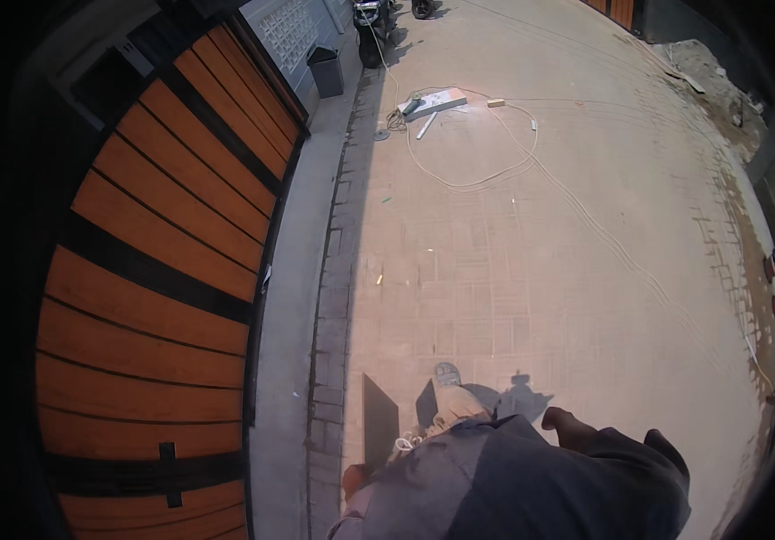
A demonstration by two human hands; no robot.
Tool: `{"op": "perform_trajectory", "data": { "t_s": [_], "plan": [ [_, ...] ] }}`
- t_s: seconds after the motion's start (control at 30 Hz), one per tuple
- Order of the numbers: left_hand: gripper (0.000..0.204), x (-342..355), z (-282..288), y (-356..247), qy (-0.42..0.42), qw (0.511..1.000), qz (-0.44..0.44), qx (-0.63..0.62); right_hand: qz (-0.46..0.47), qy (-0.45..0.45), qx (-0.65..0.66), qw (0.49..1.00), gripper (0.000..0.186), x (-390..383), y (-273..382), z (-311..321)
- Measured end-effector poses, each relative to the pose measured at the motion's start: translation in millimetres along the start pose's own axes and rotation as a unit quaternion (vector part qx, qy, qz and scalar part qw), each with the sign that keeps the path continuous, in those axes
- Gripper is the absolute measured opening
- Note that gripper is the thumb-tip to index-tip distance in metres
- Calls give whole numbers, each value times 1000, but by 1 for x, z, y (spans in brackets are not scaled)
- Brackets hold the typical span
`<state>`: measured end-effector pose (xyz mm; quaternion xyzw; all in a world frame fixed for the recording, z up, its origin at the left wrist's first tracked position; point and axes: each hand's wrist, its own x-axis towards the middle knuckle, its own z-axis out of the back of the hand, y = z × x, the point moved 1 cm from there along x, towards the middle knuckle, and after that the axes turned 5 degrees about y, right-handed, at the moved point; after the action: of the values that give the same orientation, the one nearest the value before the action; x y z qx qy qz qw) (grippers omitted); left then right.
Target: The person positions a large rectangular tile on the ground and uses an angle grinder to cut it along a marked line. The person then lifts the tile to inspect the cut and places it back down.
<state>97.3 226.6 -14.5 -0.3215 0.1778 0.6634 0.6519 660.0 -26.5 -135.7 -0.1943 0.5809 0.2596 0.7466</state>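
Low in the view, my left hand (352, 481) grips a thin dark flat panel (378, 421) at my side; much of the hand is hidden by the panel and my clothing. A smaller dark shape (425, 401) shows beside my leg, near a white loop (406, 443). My right hand (560, 423) hangs out to the right of my body with nothing visible in it; its fingers are too small and shaded to make out their shape. My shoe (447, 373) is on the sunlit paving.
An orange slatted gate (153, 333) runs along the left. Ahead lie a long board with tools (441, 99) and looped cables (531, 157) on the paving. A bin (326, 72) and parked motorbike (371, 31) stand beyond. Rubble (711, 81) lies at the right.
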Motion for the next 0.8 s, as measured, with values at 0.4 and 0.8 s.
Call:
{"op": "perform_trajectory", "data": {
  "t_s": [0.4, 0.8],
  "plan": [
    [22, 248, 327, -292, -6, 947, -241, 213, 556, -313, -341, 691, 36, -145, 593, 391],
    [23, 526, 548, -563, 15, 768, -499, 402, 414, -260, -161, 857, 21, -125, 705, 685]
  ]
}}
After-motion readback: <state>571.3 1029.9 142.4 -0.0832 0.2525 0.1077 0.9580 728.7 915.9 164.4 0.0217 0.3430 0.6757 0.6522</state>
